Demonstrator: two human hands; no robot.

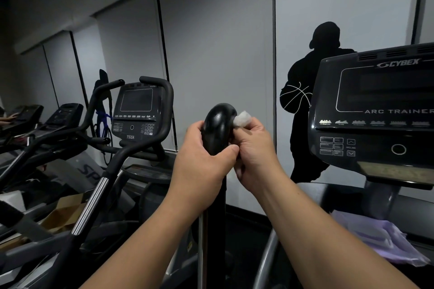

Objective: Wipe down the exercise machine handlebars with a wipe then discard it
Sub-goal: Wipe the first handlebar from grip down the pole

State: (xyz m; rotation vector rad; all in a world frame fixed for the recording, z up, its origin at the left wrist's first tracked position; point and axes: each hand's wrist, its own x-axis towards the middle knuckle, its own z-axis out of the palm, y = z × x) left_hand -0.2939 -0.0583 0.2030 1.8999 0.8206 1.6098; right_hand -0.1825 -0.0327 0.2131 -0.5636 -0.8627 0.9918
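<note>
Both hands were on the black handlebar (217, 129): my left hand (204, 155) was clenched around its upright grip, steadying it, while my right hand (253, 145) pinched a small crumpled wipe (242, 119) against the right side of the curved top. I judged the wad too small and loosely pinched; a firm rub could have pulled it free and dropped it down among the machine's frame, or left the far side unwiped.

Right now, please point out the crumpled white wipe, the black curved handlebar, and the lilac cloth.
crumpled white wipe (242, 118), head view, on its exposed top.
black curved handlebar (217, 117), head view, on its rounded top bend.
lilac cloth (385, 239), head view, on its middle fold.
</note>
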